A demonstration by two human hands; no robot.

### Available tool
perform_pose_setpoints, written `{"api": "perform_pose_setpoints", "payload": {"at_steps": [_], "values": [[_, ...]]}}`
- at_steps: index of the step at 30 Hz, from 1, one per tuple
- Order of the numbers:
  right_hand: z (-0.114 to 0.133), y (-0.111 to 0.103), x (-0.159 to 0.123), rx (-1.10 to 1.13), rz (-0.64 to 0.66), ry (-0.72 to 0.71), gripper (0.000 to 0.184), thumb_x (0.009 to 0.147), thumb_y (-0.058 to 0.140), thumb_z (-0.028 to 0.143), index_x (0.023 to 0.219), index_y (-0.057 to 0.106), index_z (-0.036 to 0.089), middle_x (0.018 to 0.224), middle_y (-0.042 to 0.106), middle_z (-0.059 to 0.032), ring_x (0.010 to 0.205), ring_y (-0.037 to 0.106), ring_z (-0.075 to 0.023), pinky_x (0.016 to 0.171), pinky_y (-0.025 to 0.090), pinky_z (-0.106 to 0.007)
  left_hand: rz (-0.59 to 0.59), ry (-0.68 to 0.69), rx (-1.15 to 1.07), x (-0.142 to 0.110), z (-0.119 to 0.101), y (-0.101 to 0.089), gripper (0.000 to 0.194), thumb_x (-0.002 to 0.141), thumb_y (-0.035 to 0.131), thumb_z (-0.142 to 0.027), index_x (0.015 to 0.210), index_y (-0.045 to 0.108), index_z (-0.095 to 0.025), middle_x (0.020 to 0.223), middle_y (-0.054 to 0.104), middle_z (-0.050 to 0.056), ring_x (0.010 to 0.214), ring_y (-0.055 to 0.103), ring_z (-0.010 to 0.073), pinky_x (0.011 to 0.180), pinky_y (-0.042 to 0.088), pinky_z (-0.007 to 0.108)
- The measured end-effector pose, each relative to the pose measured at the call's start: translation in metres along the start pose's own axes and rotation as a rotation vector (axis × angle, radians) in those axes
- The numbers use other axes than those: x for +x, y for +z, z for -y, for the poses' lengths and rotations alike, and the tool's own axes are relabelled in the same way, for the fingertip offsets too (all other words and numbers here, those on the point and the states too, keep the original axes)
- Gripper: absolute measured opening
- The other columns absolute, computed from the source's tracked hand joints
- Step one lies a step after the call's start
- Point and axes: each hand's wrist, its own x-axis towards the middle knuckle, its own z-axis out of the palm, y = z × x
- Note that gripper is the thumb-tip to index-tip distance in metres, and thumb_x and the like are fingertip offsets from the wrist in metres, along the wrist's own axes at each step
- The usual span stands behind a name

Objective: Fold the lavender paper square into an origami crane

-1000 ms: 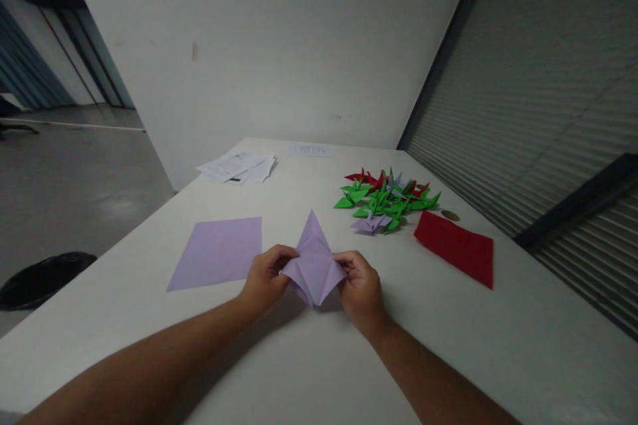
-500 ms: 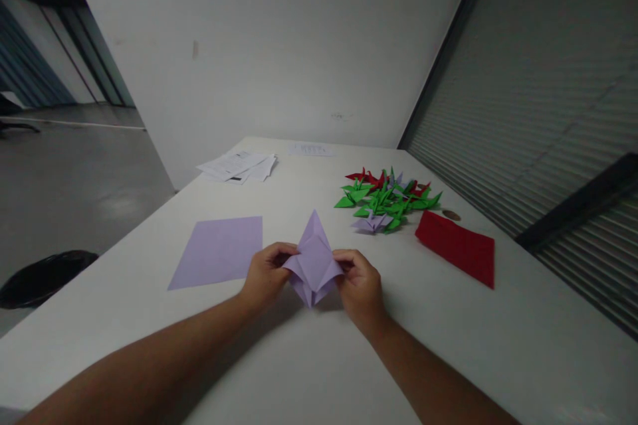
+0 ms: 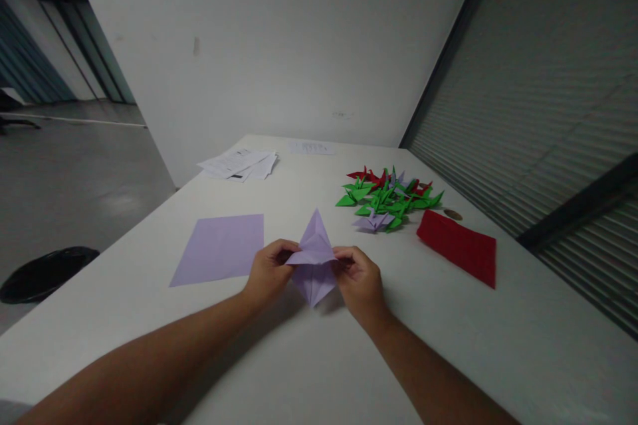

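Lilac folded paper [image 3: 313,264] sits near the table's [image 3: 299,358] front middle, pinched on either side by the left hand [image 3: 268,273] and right hand [image 3: 359,280]; their fingertips are tucked under its flaps, out of sight. Bare tabletop lies before it. Left sits a flat lilac sheet [image 3: 219,249]; right, a red sheet [image 3: 458,246]. Farther off, folded cranes [image 3: 389,198] crowd together, single shapes hard to separate.

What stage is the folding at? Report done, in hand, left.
Done: a pile of folded green, red and lilac paper figures. In hand: the half-folded lilac paper piece, pinched by left hand and right hand. Left: a flat lilac paper square and red paper sheet.
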Motion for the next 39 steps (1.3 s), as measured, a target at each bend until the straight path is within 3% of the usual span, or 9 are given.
{"api": "perform_pose_setpoints", "payload": {"at_steps": [14, 21, 25, 28, 33, 39], "values": [[0.010, 0.005, 0.002, -0.107, -0.017, 0.067, 0.015, 0.083, 0.072, 0.034, 0.079, 0.065, 0.021, 0.078, 0.072, -0.0054, 0.067, 0.070, -0.0206, 0.061, 0.056, -0.029, -0.029, 0.036, 0.032, -0.001, 0.000, 0.002, 0.017, 0.071, 0.078, -0.021, 0.082, 0.065, -0.020, 0.078, 0.072, 0.000, 0.072, 0.068, 0.0163, 0.066, 0.053, 0.025], [0.013, 0.006, 0.004, -0.095, -0.031, 0.105, 0.018, 0.075, 0.069, 0.021, 0.089, 0.059, 0.023, 0.083, 0.070, -0.0053, 0.076, 0.072, -0.0218, 0.064, 0.058, -0.029, -0.017, 0.142, 0.140, 0.000, 0.007, -0.002, 0.019, 0.075, 0.077, -0.021, 0.089, 0.064, -0.020, 0.083, 0.071, 0.001, 0.075, 0.068, 0.0163, 0.070, 0.055, 0.026], [0.013, 0.007, 0.002, -0.092, -0.005, 0.123, 0.028, 0.076, 0.070, 0.025, 0.099, 0.054, 0.023, 0.086, 0.071, -0.0060, 0.074, 0.072, -0.0213, 0.062, 0.056, -0.028, -0.025, 0.187, 0.114, -0.001, 0.006, -0.001, 0.026, 0.074, 0.075, -0.017, 0.096, 0.064, -0.020, 0.089, 0.071, 0.001, 0.081, 0.070, 0.0161, 0.076, 0.057, 0.027], [0.014, 0.009, 0.001, -0.059, 0.024, 0.132, 0.032, 0.079, 0.069, 0.027, 0.104, 0.051, 0.023, 0.087, 0.071, -0.0059, 0.072, 0.071, -0.0206, 0.062, 0.055, -0.029, -0.029, 0.158, 0.046, -0.002, 0.000, 0.002, 0.030, 0.073, 0.074, -0.015, 0.100, 0.064, -0.021, 0.092, 0.073, 0.001, 0.085, 0.071, 0.0169, 0.080, 0.058, 0.029], [0.010, 0.012, -0.002, -0.042, 0.049, 0.138, 0.036, 0.075, 0.064, 0.016, 0.107, 0.050, 0.024, 0.090, 0.070, -0.0048, 0.078, 0.070, -0.0206, 0.066, 0.056, -0.029, -0.036, 0.059, -0.011, -0.004, -0.008, 0.009, 0.033, 0.071, 0.075, -0.014, 0.102, 0.066, -0.019, 0.096, 0.076, 0.004, 0.090, 0.073, 0.0197, 0.083, 0.057, 0.031], [0.004, 0.015, -0.005, -0.068, 0.075, 0.099, 0.039, 0.074, 0.064, 0.013, 0.110, 0.051, 0.023, 0.093, 0.070, -0.0052, 0.080, 0.071, -0.0215, 0.074, 0.058, -0.034, -0.050, -0.023, -0.080, -0.005, -0.010, 0.011, 0.047, 0.068, 0.077, -0.013, 0.110, 0.058, -0.020, 0.087, 0.075, 0.002, 0.078, 0.071, 0.0180, 0.068, 0.054, 0.026]]}}
